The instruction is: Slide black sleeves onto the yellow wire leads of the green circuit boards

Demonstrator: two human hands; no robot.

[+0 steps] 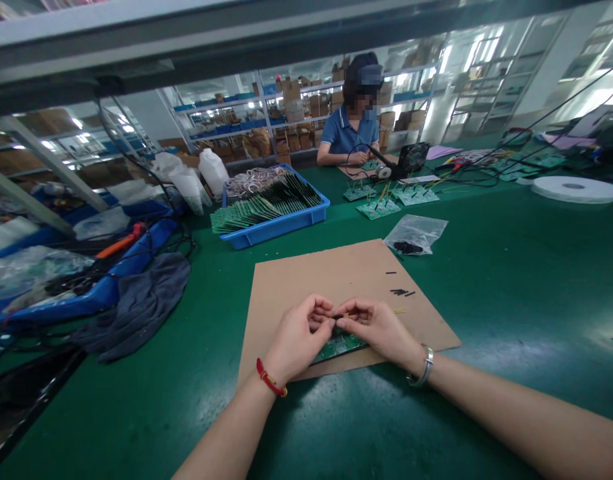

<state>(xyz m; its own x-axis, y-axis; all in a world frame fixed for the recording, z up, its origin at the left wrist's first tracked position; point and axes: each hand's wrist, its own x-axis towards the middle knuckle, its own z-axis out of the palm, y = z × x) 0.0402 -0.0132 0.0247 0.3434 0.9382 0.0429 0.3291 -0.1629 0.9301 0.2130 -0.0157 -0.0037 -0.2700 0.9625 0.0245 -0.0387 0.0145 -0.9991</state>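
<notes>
On a brown cardboard sheet [306,277], both my hands meet over a green circuit board [342,345], whose upper part they cover. My left hand [299,337] is closed in a pinch at one end of a small dark piece, which looks like a short black tube [337,317]. From the other side, the thumb and forefinger of my right hand [379,331] pinch at the same piece. A bit of yellow wire shows by the right fingers, though its ends are hidden. Several loose black tubes [401,292] and thin yellow wires [399,311] lie right of my hands.
Behind the cardboard stand a blue tray [281,230] of stacked circuit boards and a plastic bag [417,233] with black pieces. Boards with upright yellow wires [379,208] lie beyond. A dark cloth [136,307] is at left, a white reel [576,189] at right. A co-worker [349,137] sits opposite.
</notes>
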